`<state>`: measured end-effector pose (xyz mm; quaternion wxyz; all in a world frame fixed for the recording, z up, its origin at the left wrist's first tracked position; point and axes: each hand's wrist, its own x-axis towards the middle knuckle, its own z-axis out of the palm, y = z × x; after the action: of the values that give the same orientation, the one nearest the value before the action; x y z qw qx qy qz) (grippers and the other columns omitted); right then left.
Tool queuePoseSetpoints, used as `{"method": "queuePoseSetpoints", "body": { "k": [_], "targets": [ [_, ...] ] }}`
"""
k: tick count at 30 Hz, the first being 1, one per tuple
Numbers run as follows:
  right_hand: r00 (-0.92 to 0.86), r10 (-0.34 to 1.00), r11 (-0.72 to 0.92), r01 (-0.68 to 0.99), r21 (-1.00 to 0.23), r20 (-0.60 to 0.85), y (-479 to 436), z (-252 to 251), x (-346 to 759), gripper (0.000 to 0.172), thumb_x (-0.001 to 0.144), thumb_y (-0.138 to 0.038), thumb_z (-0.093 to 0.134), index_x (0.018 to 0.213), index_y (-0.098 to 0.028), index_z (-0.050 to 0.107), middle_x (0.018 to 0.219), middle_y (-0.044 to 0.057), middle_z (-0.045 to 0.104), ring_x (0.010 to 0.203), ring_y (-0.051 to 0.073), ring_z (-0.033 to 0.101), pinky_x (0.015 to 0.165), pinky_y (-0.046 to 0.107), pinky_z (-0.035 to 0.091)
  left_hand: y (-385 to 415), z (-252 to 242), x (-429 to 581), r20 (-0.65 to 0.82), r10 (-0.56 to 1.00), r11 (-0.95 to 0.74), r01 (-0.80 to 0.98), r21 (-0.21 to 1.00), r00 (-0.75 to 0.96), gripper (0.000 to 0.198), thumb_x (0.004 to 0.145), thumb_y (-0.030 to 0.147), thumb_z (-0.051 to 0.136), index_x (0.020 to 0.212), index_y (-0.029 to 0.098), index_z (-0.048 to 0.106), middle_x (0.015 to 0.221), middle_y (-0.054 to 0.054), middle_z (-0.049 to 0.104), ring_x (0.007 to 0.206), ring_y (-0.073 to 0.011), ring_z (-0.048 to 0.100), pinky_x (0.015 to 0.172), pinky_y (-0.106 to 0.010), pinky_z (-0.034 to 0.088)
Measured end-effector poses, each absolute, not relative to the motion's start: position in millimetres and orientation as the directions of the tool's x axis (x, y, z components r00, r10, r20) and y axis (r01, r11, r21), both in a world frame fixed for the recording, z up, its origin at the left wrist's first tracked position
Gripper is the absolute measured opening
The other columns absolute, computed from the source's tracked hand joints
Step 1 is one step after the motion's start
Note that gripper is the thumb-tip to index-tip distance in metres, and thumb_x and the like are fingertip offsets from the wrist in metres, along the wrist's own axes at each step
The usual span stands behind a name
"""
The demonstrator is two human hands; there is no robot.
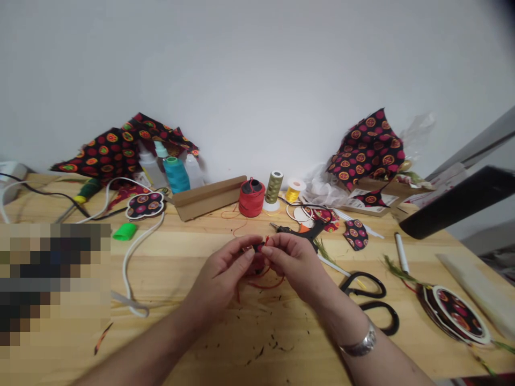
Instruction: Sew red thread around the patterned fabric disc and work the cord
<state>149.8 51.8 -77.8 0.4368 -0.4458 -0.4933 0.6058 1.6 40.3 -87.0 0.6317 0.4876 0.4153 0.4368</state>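
Note:
Both my hands meet over the middle of the wooden table. Between the fingers of my left hand (229, 265) is a small dark and reddish piece (258, 264), mostly covered by the fingers, so its kind is unclear. My right hand (295, 262) pinches a red cord (266, 286) beside that piece, and a short red tip pokes up above the fingertips. Loops of the same cord hang below the hands. Just behind them lies a black glue gun (308, 234). Black-handled scissors (372, 295) rest to the right of my right forearm.
At the back stand a red thread spool (251, 199), an olive thread cone (274, 187), a yellow spool (295, 191) and a cardboard strip (211, 198). Patterned fabric (368, 147) leans right. A white cable (127, 262) curves at left; round patterned pieces (458, 315) lie right.

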Motion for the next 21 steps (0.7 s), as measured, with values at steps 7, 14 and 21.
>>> {"method": "queuePoseSetpoints", "body": {
  "k": [7,14,21],
  "targets": [
    [-0.156,0.985,-0.068,0.050,-0.996,-0.075,53.2,-83.2,148.7,0.012,0.069,-0.026,0.060,0.066,-0.015,0.055,0.059,-0.003,0.052,0.052,0.008,0.043,0.049,0.021,0.033,44.4,-88.1,-0.3,-0.110,0.967,0.105,0.035,0.994,0.228,0.020,0.075,0.029,0.061,0.092,0.025,0.070,0.092,-0.001,0.071,0.085,-0.0177,0.061,0.076,-0.026,0.047],
    [-0.158,0.985,-0.063,0.077,-0.995,-0.074,53.4,-84.1,146.3,0.011,0.068,-0.025,0.060,0.065,-0.015,0.055,0.060,-0.002,0.053,0.052,0.008,0.045,0.051,0.021,0.036,46.6,-93.4,-0.2,-0.203,0.950,0.231,-0.099,0.968,0.236,0.015,0.070,0.027,0.066,0.079,0.018,0.072,0.079,-0.005,0.070,0.073,-0.0170,0.061,0.068,-0.027,0.047],
    [-0.167,0.980,-0.101,0.033,-0.994,-0.105,52.2,-80.1,145.5,0.012,0.068,-0.024,0.060,0.063,-0.015,0.054,0.056,-0.004,0.050,0.048,0.006,0.040,0.043,0.018,0.030,44.5,-91.0,1.3,-0.287,0.909,0.374,-0.290,0.881,0.302,0.010,0.067,0.022,0.068,0.074,0.016,0.071,0.073,-0.004,0.069,0.068,-0.0155,0.061,0.065,-0.028,0.048]
  ]
}}
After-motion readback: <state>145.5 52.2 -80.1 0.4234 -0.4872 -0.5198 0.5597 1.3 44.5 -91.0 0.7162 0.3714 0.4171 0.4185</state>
